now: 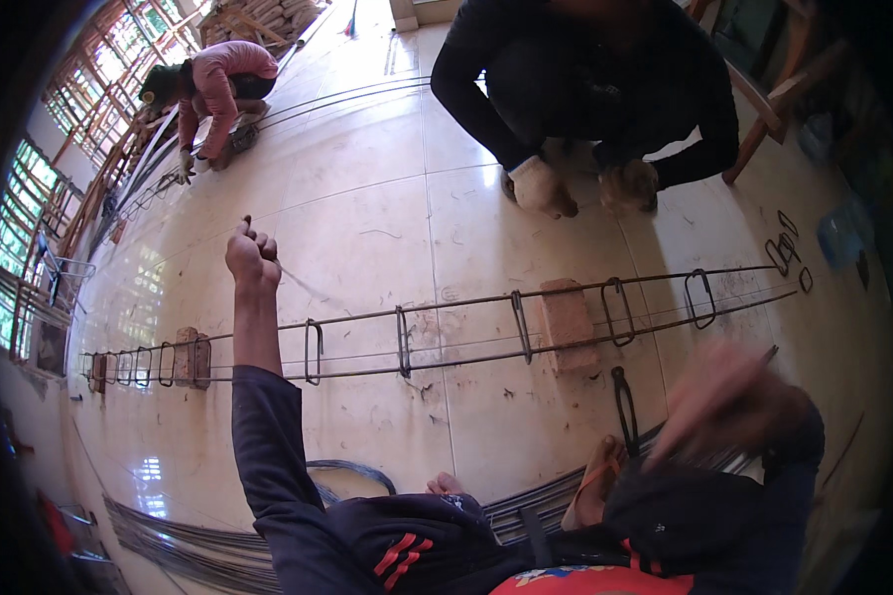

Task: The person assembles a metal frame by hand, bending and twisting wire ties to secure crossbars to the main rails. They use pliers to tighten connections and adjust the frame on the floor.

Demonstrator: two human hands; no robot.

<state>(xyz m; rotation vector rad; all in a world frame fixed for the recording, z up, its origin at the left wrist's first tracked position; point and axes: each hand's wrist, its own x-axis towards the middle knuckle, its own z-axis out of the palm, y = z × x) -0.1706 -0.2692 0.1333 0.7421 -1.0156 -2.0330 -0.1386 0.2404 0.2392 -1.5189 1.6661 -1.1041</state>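
My left hand is raised over the tiled floor, beyond a long steel rebar frame. Its fingers are curled in, with one digit sticking up, and nothing shows in them. My right hand is smeared by motion near my right knee, on the near side of the frame; its fingers cannot be made out. The frame has two long bars with several rectangular stirrups along them. Under it are brick blocks at the right and left. A black pincer-like tool lies by my foot.
A person in black with gloves squats across the frame. Another person in pink bends over bars at far left. Loose stirrups lie at the right end. Near me are a wire coil and bundled steel bars.
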